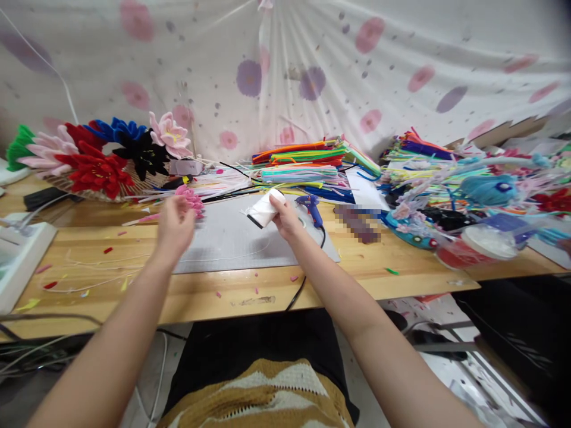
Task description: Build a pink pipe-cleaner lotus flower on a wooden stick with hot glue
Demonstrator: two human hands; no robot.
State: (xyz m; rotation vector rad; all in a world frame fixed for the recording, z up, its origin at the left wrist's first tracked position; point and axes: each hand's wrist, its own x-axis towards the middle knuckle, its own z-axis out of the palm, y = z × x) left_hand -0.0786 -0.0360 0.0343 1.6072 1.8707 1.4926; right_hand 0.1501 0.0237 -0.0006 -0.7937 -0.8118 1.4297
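Striped top (272,395) up close, right hand (288,219)'s grip clamped on a white, black-ended roll (263,209); left hand (175,227)'s grip, can't tell.

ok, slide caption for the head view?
Right hand holds a white roll above the gray mat, near a glue gun; left hand is by pink fuzzy pieces.

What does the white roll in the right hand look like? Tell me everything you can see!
The white roll is a short, stubby cylinder, rather like a spool. Its side is mostly plain white, with a dark rim at the lower end and some dark at the upper end. A thin, wispy bit shows at its left side. It's tilted, with the right hand gripping its upper right part, over the grey board. I can't tell what it's made of.
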